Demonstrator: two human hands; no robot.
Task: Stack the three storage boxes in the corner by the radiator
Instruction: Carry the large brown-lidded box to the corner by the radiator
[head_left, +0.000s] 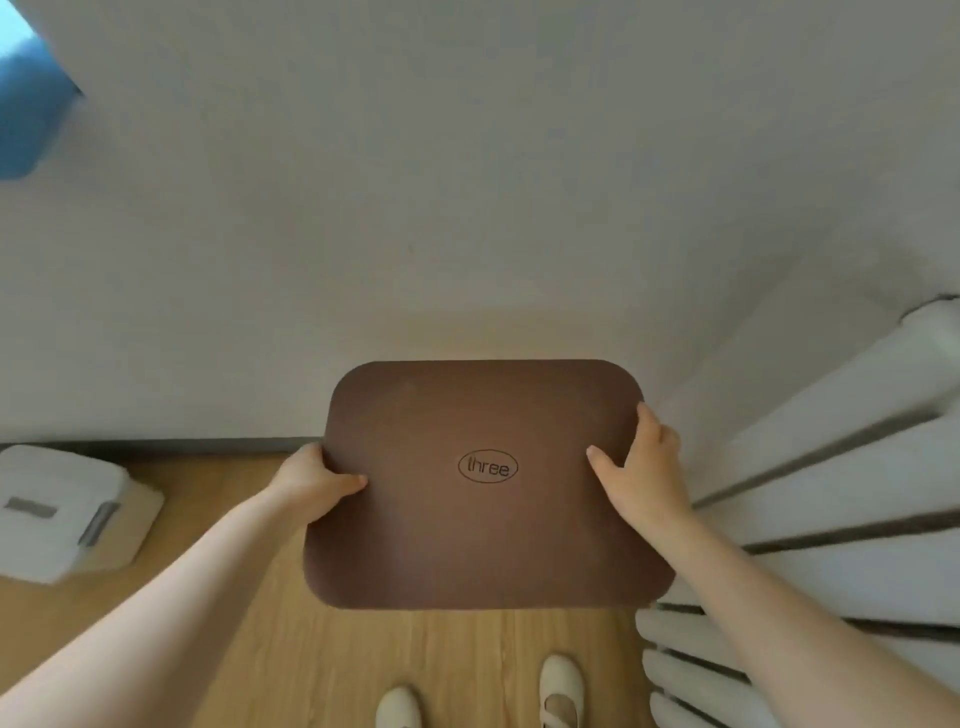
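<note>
A brown rounded-rectangle storage box lid (485, 483) with an oval "three" logo sits level at frame centre, closed, near the white ribbed radiator (841, 467) at right.

Corner by white radiator (852, 467) | left hand (311, 486) and right hand (641, 467) are gripping opposite edges of brown lid (467, 525) marked "three" | white storage box (67, 512) is sitting on wooden floor (249, 649) at left | cream shoes (558, 688) are showing below

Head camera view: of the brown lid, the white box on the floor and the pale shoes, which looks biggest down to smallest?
1. Brown lid, though it is nearest the camera.
2. White box.
3. Pale shoes; the two look alike, both cut off.
</note>
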